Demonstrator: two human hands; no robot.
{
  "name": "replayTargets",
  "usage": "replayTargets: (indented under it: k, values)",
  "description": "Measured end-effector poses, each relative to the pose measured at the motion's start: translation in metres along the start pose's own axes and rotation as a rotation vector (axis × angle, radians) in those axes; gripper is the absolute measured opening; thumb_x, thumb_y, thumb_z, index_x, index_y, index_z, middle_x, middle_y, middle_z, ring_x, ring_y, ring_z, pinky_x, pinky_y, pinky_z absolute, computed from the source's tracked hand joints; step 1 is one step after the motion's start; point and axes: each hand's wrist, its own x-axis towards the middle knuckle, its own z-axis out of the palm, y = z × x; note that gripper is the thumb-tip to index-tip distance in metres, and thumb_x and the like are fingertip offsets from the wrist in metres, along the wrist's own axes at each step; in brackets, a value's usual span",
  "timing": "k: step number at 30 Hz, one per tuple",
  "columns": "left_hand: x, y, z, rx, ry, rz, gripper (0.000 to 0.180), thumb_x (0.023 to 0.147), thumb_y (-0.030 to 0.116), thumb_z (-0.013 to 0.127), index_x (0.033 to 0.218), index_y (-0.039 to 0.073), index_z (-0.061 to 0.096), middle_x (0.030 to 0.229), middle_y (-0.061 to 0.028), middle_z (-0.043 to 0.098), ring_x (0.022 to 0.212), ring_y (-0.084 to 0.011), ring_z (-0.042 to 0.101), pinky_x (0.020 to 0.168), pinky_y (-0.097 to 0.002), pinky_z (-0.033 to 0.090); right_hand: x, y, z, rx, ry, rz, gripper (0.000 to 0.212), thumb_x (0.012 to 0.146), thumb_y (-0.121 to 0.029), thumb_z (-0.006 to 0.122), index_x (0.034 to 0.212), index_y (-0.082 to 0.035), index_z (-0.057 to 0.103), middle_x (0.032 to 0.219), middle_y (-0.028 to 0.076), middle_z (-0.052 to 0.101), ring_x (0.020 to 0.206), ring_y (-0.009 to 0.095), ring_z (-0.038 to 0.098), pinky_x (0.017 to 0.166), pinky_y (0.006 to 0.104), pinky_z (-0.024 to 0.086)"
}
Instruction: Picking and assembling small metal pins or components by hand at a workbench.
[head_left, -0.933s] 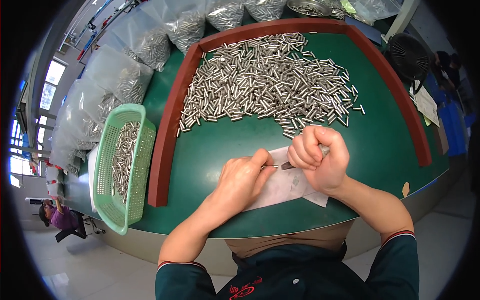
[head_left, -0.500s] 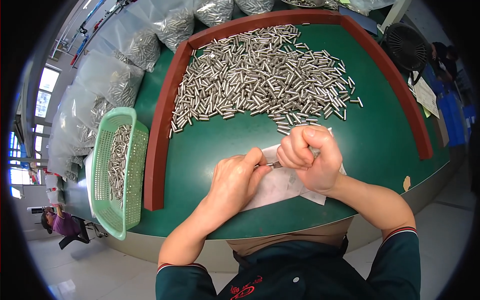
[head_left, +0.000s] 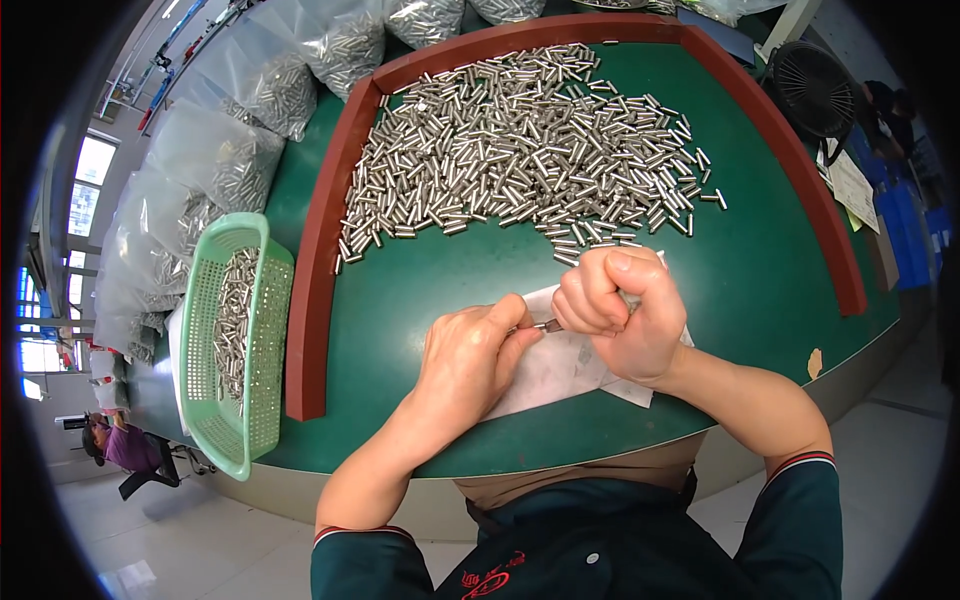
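Note:
My left hand (head_left: 468, 350) pinches a small shiny metal pin (head_left: 548, 325) between thumb and fingertips. The pin points toward my right hand (head_left: 622, 315), which is closed in a fist just beside it; whether the fist touches the pin I cannot tell. A bit of something pale shows at the fist's palm side, too hidden to name. Under both hands lies a white sheet (head_left: 545, 380) with grey smudges. Beyond them, a wide heap of short metal cylinders (head_left: 520, 150) is spread over the green tabletop (head_left: 400, 300).
A dark red raised border (head_left: 322, 270) runs round the heap. Left of it stands a light green basket (head_left: 262, 380) with metal cylinders inside. Clear bags (head_left: 245, 170) of metal pieces line the left and far edges. A black fan (head_left: 812, 90) stands at the far right.
The hands keep almost the same pose. The pin between them looks slightly turned or shifted; otherwise the view has only moved a little.

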Motion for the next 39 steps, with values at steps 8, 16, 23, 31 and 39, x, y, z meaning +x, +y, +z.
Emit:
replayTargets:
  k: [8,16,23,31,39]
  values:
    - [0.0002,-0.0013,0.0005,-0.006,0.002,0.000,0.013,0.070,0.004,0.064,0.068,-0.001,0.052,0.055,-0.0122,0.052,0.046,-0.0248,0.050,0.045,-0.0314,0.038,-0.0001,0.0021,0.0003,-0.042,0.002,-0.007,0.038,0.082,-0.024,0.036,0.047,-0.010,0.029,0.041,-0.002,0.026,0.039,0.009,0.017,0.040,0.0253,0.017]
    - [0.0007,-0.0011,0.0001,-0.005,-0.011,-0.010,0.013,0.071,0.005,0.064,0.068,-0.001,0.053,0.055,-0.0118,0.052,0.046,-0.0239,0.050,0.045,-0.0309,0.038,0.0004,0.0002,0.0000,-0.020,-0.004,-0.006,0.037,0.081,-0.023,0.036,0.047,-0.010,0.029,0.041,-0.001,0.027,0.039,0.009,0.018,0.040,0.0254,0.017]
    - [0.0002,-0.0014,-0.0001,0.006,-0.009,-0.016,0.013,0.071,0.005,0.064,0.069,-0.001,0.053,0.054,-0.0115,0.053,0.046,-0.0231,0.050,0.045,-0.0303,0.039,0.0004,0.0001,0.0001,-0.008,-0.004,-0.008,0.037,0.081,-0.023,0.036,0.047,-0.011,0.029,0.041,-0.001,0.027,0.039,0.009,0.018,0.040,0.0254,0.018]
    - [0.0002,-0.0020,-0.0003,0.000,-0.017,-0.021,0.013,0.071,0.006,0.065,0.070,-0.001,0.053,0.054,-0.0112,0.053,0.045,-0.0220,0.050,0.045,-0.0298,0.039,-0.0004,0.0009,-0.0007,-0.009,0.001,-0.014,0.037,0.081,-0.022,0.035,0.047,-0.011,0.029,0.041,-0.002,0.027,0.039,0.009,0.018,0.040,0.0251,0.018]
    - [0.0009,-0.0032,0.0021,-0.027,0.001,-0.029,0.017,0.069,0.008,0.065,0.067,0.002,0.049,0.052,-0.0131,0.051,0.049,-0.0307,0.052,0.044,-0.0382,0.038,-0.0001,0.0019,0.0016,-0.016,0.016,-0.014,0.037,0.081,-0.023,0.036,0.047,-0.011,0.029,0.041,-0.001,0.026,0.039,0.009,0.017,0.040,0.0248,0.017]
